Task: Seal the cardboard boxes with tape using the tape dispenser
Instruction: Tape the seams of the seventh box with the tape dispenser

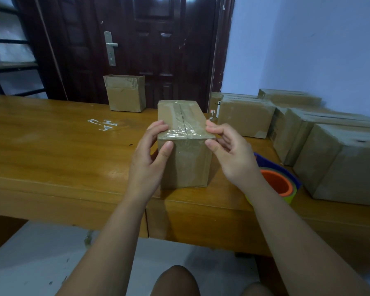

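A tall brown cardboard box (185,159) stands near the front edge of the wooden table (51,146), with clear tape along its top seam and down its near face. My left hand (150,154) grips its top left corner, thumb on the near face and fingers on the top. My right hand (229,150) touches the top right corner with fingertips on the top edge and thumb on the near face. The tape dispenser (280,180), blue with an orange core and yellow-green roll, lies on the table just right of my right wrist, partly hidden.
An open-topped cardboard box (125,94) stands at the table's far edge. Several closed boxes (329,150) are packed along the right side. Scraps of tape (103,124) stick to the tabletop left of centre. A dark door (137,45) and metal shelving (9,50) stand behind.
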A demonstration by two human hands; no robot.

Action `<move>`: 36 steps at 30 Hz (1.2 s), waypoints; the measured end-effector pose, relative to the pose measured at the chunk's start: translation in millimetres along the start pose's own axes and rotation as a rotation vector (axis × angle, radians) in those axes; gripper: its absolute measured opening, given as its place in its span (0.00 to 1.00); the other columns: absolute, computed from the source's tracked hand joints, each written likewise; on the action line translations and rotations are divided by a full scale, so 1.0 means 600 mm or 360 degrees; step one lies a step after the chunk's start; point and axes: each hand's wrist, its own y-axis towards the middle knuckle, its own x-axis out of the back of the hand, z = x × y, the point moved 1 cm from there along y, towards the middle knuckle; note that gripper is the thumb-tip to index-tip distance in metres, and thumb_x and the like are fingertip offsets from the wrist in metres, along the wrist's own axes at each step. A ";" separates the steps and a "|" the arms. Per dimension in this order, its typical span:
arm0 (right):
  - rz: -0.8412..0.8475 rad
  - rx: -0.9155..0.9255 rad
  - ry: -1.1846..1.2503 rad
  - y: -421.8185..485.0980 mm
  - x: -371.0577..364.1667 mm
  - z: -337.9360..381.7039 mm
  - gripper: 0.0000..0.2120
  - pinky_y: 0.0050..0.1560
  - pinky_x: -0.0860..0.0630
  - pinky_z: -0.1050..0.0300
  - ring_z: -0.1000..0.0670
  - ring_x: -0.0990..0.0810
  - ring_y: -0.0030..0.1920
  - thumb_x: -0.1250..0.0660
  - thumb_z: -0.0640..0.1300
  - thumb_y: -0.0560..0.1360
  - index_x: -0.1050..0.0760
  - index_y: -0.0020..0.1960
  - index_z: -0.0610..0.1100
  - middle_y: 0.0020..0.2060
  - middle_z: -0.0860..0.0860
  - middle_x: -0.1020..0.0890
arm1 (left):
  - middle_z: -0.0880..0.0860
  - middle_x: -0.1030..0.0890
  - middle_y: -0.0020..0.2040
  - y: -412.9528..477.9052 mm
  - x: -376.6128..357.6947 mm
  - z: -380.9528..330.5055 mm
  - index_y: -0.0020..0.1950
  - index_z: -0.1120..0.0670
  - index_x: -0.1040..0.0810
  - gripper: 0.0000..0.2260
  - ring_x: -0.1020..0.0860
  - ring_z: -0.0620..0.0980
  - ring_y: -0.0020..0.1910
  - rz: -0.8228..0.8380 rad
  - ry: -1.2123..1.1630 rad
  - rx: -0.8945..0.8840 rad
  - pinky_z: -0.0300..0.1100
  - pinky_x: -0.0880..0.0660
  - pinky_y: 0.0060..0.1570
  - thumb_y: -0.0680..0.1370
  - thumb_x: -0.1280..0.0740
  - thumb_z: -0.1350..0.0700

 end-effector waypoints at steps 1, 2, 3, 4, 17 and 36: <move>0.0031 -0.0001 0.0041 0.000 0.002 0.000 0.11 0.65 0.28 0.61 0.60 0.28 0.65 0.36 0.40 0.78 0.27 0.55 0.54 0.64 0.60 0.28 | 0.37 0.33 0.67 -0.001 0.000 0.002 0.61 0.37 0.31 0.13 0.34 0.41 0.69 -0.0012 0.0049 -0.0030 0.50 0.28 0.63 0.77 0.39 0.43; 0.0075 -0.0017 0.0099 0.000 0.004 0.000 0.11 0.65 0.29 0.63 0.63 0.29 0.65 0.36 0.40 0.78 0.27 0.55 0.55 0.64 0.60 0.29 | 0.38 0.32 0.67 -0.001 -0.001 0.004 0.62 0.38 0.31 0.13 0.34 0.41 0.69 -0.0037 0.0095 -0.0057 0.51 0.29 0.64 0.77 0.41 0.42; 0.0129 -0.0038 0.0150 0.000 0.007 0.001 0.11 0.65 0.30 0.65 0.65 0.30 0.65 0.37 0.40 0.79 0.28 0.55 0.55 0.65 0.59 0.29 | 0.40 0.31 0.68 -0.001 -0.002 0.005 0.62 0.40 0.30 0.14 0.34 0.41 0.69 -0.0062 0.0131 -0.0075 0.50 0.30 0.65 0.78 0.43 0.43; 0.0178 -0.0052 0.0170 0.001 0.011 0.002 0.11 0.65 0.31 0.67 0.66 0.30 0.64 0.38 0.40 0.79 0.28 0.55 0.55 0.65 0.59 0.29 | 0.43 0.31 0.68 -0.002 -0.004 0.006 0.62 0.43 0.29 0.14 0.34 0.41 0.69 -0.0088 0.0156 -0.0083 0.49 0.30 0.65 0.78 0.43 0.43; -0.0390 -0.0123 -0.0480 -0.024 -0.030 0.051 0.18 0.61 0.33 0.63 0.54 0.31 0.63 0.40 0.48 0.80 0.30 0.70 0.53 0.59 0.54 0.30 | 0.48 0.26 0.62 -0.039 -0.019 -0.054 0.65 0.48 0.25 0.20 0.36 0.51 0.71 -0.0239 0.0867 -0.0256 0.60 0.57 0.70 0.80 0.48 0.44; 0.0042 -0.0492 0.0175 0.002 -0.045 0.089 0.29 0.70 0.35 0.48 0.53 0.38 0.72 0.40 0.61 0.77 0.45 0.74 0.58 0.73 0.55 0.38 | 0.45 0.28 0.61 0.060 0.095 -0.034 0.68 0.46 0.33 0.15 0.30 0.47 0.63 -0.0573 -0.0268 0.0699 0.45 0.31 0.60 0.82 0.43 0.47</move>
